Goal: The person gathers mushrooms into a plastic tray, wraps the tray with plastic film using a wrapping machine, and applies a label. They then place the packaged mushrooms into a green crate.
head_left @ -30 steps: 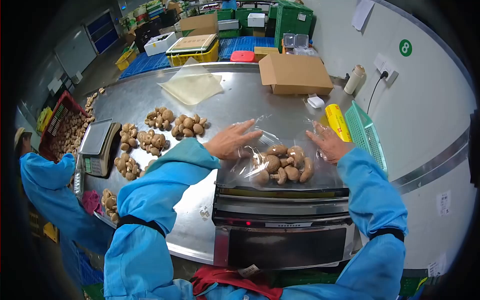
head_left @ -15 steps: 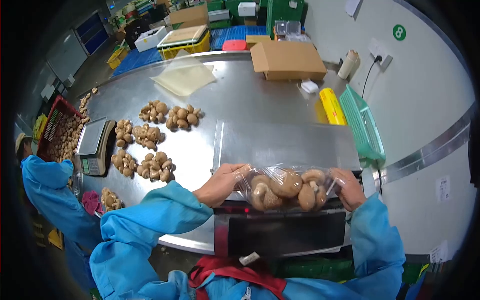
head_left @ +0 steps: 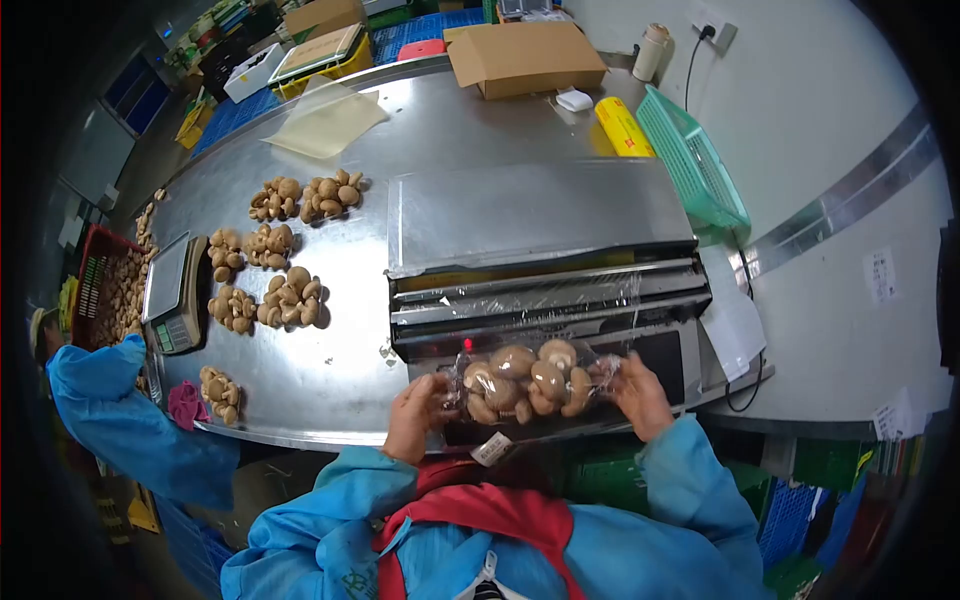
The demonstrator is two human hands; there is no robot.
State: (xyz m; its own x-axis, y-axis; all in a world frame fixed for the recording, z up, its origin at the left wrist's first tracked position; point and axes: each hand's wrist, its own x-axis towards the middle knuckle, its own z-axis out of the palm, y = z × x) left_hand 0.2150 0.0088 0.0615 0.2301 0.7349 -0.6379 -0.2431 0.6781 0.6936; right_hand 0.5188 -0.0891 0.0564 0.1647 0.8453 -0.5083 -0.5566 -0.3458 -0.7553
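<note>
Between my hands is a pack of brown mushrooms (head_left: 515, 362) in clear plastic film, held above the dark front plate of a film wrapping machine (head_left: 540, 205). My left hand (head_left: 415, 415) is closed on the left end of the film. At the right end, my right hand (head_left: 641, 396) pinches the film beside the mushrooms. Behind the pack show the machine's metal bars, with thin film stretched across them and a small red light at the left.
Several mushroom piles (head_left: 291, 298) lie left on the steel table (head_left: 350, 385), by a weighing scale (head_left: 172, 295) and a red crate (head_left: 92, 275). A co-worker's blue sleeve (head_left: 135, 425) is at far left. Behind stand a cardboard box (head_left: 530, 60), a yellow roll (head_left: 623, 127) and a green basket (head_left: 695, 160).
Both hands have drawn the wrapped mushrooms back toward my body, off the machine's bars, which now show. The view has tilted down.
</note>
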